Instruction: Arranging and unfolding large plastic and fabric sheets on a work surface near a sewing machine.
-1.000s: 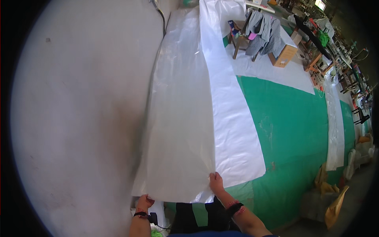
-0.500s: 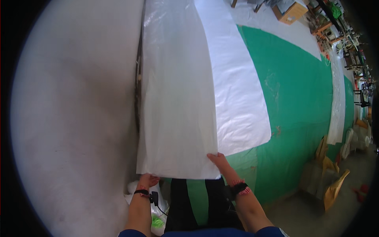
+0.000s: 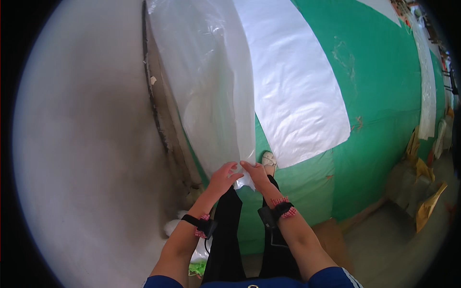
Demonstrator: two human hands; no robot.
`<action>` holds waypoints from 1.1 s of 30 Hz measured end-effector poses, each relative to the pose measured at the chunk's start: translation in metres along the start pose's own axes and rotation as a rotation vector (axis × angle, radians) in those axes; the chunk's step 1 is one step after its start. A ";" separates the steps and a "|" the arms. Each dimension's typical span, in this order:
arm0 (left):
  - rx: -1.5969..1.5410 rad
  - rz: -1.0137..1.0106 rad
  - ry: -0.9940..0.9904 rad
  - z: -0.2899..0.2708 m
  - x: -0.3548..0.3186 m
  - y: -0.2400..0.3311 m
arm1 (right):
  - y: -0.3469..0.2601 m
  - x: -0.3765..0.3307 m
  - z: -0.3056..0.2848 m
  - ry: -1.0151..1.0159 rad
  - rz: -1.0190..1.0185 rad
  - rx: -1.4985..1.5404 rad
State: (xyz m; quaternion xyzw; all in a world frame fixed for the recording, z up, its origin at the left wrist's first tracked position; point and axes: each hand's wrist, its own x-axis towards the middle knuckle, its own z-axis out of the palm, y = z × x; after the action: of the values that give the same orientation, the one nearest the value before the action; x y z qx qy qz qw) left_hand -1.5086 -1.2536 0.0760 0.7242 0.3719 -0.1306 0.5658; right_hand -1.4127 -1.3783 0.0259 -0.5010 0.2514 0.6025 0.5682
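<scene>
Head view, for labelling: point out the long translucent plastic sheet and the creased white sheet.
Long translucent plastic sheet [image 3: 209,86]: head view, middle stretch.
Creased white sheet [image 3: 295,81]: head view, visible middle.

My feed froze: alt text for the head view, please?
Right hand pinches the near end of a translucent sheet; left hand is close beside. A white sheet lies on green covering at right, a pale wall at left.

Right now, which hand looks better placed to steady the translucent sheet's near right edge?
Probably the right hand: its thumb lies over the translucent sheet close to that edge, seemingly pinching it. The left hand sits just beside it, fingers partly spread, its grip unclear.
</scene>
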 end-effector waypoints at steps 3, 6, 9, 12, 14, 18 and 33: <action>0.118 0.038 -0.046 0.015 0.019 -0.006 | 0.007 0.010 -0.009 0.055 -0.008 0.060; 0.088 -0.033 -0.115 0.025 0.034 -0.023 | 0.013 0.015 -0.008 0.084 -0.028 0.103; -0.057 0.019 -0.202 0.036 0.048 -0.036 | 0.014 0.018 -0.019 0.022 -0.022 0.188; -0.122 0.041 -0.111 0.034 0.055 -0.036 | 0.006 0.024 -0.025 0.052 0.026 0.301; -0.256 -0.166 0.029 0.030 0.059 -0.035 | 0.007 0.033 -0.032 0.094 0.023 0.372; -0.343 -0.179 0.120 0.038 0.067 -0.023 | 0.012 0.038 -0.047 0.158 -0.037 0.434; -0.540 -0.163 0.398 0.030 0.065 -0.020 | 0.017 0.028 -0.056 0.060 -0.193 0.373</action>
State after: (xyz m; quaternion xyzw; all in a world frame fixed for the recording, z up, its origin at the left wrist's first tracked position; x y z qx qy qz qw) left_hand -1.4705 -1.2542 0.0119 0.5273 0.5529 0.0714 0.6412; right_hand -1.4070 -1.4193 -0.0241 -0.4265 0.3260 0.4731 0.6985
